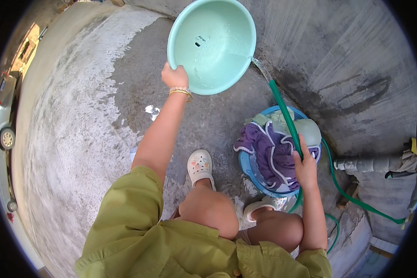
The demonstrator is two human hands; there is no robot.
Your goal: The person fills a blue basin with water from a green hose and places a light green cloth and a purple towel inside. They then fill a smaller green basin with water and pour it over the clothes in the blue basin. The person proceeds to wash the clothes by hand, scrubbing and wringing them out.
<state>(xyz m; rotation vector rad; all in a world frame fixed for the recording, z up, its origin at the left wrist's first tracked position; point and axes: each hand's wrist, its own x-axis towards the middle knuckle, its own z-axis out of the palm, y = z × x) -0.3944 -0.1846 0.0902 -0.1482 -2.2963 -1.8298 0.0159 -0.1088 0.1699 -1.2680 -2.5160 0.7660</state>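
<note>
My left hand (175,76) grips the near left rim of a pale green plastic basin (212,48), which is tilted with its inside facing me. My right hand (305,166) holds a green hose (285,113), and water runs from its end onto the basin's right rim and inside wall. Beneath the hose stands a blue tub (248,170) on the ground. A purple cloth with white trim (264,149), a light green cloth (262,120) and a pale rounded item (307,132) lie in that tub. Part of the hose is hidden behind my right hand.
Partly wet concrete ground (135,69) meets a concrete wall (333,52) at the right. A small clear object (152,112) lies beside my left forearm. More hose (354,199) trails near a pipe (365,164) and a brick-like block (348,196). A car (3,139) stands far left.
</note>
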